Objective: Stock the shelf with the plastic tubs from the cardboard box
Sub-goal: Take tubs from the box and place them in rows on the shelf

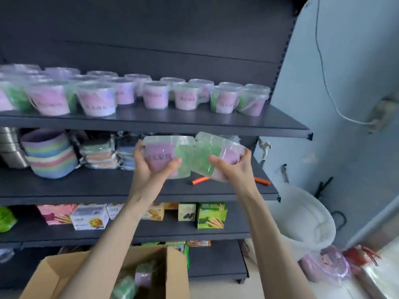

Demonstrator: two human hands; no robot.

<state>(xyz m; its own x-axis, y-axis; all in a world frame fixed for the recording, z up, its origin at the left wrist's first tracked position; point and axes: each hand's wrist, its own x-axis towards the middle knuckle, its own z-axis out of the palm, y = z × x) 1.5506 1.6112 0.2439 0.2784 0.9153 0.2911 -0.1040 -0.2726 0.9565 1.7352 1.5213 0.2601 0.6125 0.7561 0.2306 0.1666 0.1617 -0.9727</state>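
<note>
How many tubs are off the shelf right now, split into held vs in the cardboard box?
Held tubs: 2, left tub in left hand, right tub in right hand
Tubs seen in cardboard box: 2, purple tub and green tub; blurred, more may be hidden
Total: 4

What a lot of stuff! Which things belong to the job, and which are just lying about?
Job: left hand holding upright tub; right hand holding tilted tub; cardboard box; shelved tubs on top shelf.
Lying about: snack boxes; striped baskets; orange handles; white bag.
</note>
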